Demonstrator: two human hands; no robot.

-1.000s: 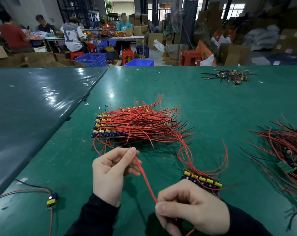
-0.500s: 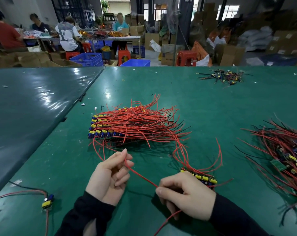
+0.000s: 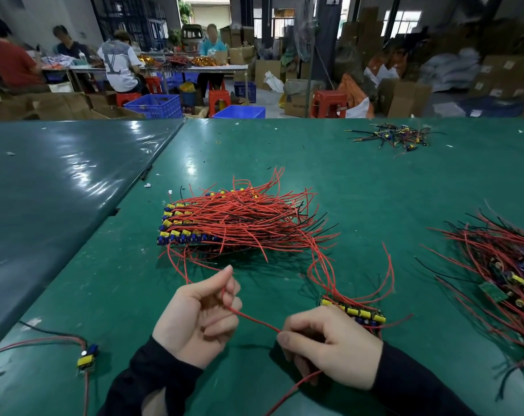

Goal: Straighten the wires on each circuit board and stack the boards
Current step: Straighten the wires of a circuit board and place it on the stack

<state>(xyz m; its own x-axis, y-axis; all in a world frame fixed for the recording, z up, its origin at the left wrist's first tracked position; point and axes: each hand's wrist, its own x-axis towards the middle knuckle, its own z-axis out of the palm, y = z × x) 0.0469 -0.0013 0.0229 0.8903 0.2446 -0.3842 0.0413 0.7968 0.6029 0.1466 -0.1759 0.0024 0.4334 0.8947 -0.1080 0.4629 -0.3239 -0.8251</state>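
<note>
The left hand [image 3: 199, 321] and the right hand [image 3: 329, 343] each pinch the same thin red wire [image 3: 251, 318]. The left hand's fingers are curled, and the wire runs up between its fingertips. The right hand grips the wire lower down, so the bit between the two hands is pulled into a nearly straight line. I think that is why they hold it this way: a pull from both ends takes the bends out. The loose end of the wire trails out under the right hand toward the near edge.

Just behind the right hand lies a small circuit board with yellow and blue parts [image 3: 355, 315] on the green table top [image 3: 374, 181]. More red wires curl up from it in loops, so they look like they need a pull too. I cannot tell if the pinched wire belongs to this board, because the right hand hides that spot.

Farther away, in the middle, is a neat stack of boards with long red and black wires [image 3: 224, 223]. Their yellow and blue ends line up on the left, and the wires all fan out to the right. That looks like the finished pile.

On the right is a messy heap of boards and tangled wires [image 3: 504, 265]. It probably waits its turn. One small single board with red and black wires [image 3: 86, 357] lies near on the left.
</note>
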